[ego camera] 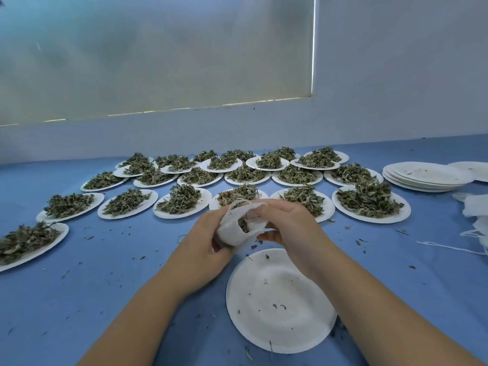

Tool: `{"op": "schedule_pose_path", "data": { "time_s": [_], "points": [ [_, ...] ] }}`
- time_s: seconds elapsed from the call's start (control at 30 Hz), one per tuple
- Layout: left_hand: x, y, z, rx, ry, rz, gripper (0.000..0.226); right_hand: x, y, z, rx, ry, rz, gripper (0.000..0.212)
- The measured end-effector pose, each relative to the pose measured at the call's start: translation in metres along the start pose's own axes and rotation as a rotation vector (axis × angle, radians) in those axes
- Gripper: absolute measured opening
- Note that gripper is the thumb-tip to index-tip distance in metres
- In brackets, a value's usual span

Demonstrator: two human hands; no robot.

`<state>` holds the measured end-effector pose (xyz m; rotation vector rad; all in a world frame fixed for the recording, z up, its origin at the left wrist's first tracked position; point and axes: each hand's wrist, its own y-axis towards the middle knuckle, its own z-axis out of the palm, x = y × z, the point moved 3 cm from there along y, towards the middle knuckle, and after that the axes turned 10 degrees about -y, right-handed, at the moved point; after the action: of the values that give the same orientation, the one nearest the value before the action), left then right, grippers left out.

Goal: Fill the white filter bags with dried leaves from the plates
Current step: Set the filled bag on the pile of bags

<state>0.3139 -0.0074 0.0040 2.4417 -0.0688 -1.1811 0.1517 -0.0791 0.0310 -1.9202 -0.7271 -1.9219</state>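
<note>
Step in hand: filling, near the end of one bag. White filter bag is held up off the counter, just above the far edge of an emptied plate.

- Left hand: fingers curled round the bag's body from the left and below, gripping it.
- Right hand: fingers bent over the right side of the bag's mouth, thumb underneath, pinching the fabric there and holding the mouth open. No loose leaves visible in this hand.
- Dark dried leaves show through the mouth. How full the bag is I cannot tell, as the fabric hides the rest.

Judgement: the plate below holds only crumbs, so its portion seems to be in the bag. The next move likely calls for closing the mouth without spilling, putting the bag aside, then a fresh bag and a fresh plate. The bag is soft fabric and the mouth will sag if either grip loosens.

Containers:
- Heaped plates in rows across the far half of the counter, each with a mound of leaves; the nearest on the right is full, and so is the one at the far left.
- Stack of empty plates far right, flecked with crumbs.
- Pile of spare bags at the right edge, with a loose string trailing.
- Leaf bits are scattered on the counter around the hands.

Much of the task remains.
</note>
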Motion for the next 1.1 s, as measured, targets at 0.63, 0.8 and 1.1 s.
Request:
{"op": "schedule_pose_path", "data": {
  "time_s": [0.63,0.8,1.1],
  "points": [
    [-0.003,-0.127,-0.125,-0.409,0.096,-0.331,0.042,0.029,-0.037,0.169,0.46,-0.371,-0.278,0.042],
    [-0.001,-0.181,-0.201,-0.566,0.082,-0.307,0.033,0.053,-0.024,0.28,0.445,-0.29,-0.284,0.017],
    [0.059,-0.272,-0.336,-0.838,0.224,-0.487,0.018,0.034,-0.016,0.455,0.709,-0.094,-0.106,0.026]
  ]
}}
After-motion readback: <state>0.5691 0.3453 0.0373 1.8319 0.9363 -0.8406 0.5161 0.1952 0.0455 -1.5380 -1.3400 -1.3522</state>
